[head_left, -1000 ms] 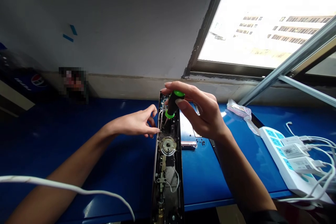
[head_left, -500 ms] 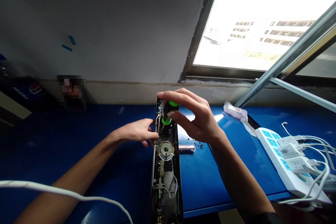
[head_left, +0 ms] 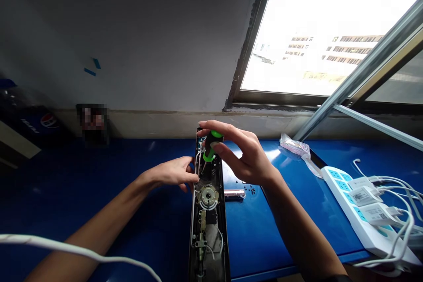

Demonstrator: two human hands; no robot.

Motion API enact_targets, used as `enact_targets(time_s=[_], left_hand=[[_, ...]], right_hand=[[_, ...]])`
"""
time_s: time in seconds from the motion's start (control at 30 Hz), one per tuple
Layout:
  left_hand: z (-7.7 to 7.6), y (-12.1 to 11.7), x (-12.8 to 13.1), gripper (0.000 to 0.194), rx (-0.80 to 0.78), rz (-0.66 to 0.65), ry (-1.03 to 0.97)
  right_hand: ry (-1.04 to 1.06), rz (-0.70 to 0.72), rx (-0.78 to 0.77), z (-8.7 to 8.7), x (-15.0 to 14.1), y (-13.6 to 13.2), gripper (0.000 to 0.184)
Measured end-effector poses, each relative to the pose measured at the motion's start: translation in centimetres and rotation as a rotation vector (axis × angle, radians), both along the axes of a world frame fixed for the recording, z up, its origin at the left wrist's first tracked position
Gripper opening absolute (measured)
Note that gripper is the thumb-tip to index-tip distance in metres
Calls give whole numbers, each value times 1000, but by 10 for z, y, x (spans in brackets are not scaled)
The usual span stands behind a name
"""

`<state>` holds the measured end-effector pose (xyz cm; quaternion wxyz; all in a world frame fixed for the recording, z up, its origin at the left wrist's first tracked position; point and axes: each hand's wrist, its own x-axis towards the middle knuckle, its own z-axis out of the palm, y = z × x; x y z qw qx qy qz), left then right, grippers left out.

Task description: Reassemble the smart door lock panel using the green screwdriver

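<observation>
Nearest, left of open black casing (head_left: 213, 229): smooth white cable (head_left: 82, 252), crossing before left forearm (head_left: 109, 216). Casing: oblong, pointing lengthwise away over glossy blue table (head_left: 254, 240). Well right of casing: white power strip (head_left: 352, 216). Just right: shiny pinkish cylinder (head_left: 234, 194), loose dark screws (head_left: 253, 190). At casing's left rim: left hand (head_left: 175, 172), clasping it. Over casing's far half: black-and-green screwdriver (head_left: 209, 155), slanted tip-down, pinched by right hand (head_left: 249, 154).

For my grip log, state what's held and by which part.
Right hand: screwdriver, by its handle. Left hand: at the edge of the open device; whether it grips can't be told.
</observation>
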<state>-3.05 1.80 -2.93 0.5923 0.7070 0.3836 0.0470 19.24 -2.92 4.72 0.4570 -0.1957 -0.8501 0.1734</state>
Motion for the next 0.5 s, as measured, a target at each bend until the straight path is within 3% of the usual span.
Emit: enact_targets(time_s=[0.13,0.33,0.5], left_hand=[[2,-1,3,29,47,-9,7],[6,-1,-1,44,-4,-5,33],[4,-1,-1,39,-2,-2,25]], right_hand=[[-1,21,30,-1,-1,1,48],[0,10,32,-1,1,2,49],[7,17,38,-1,0,1,48]])
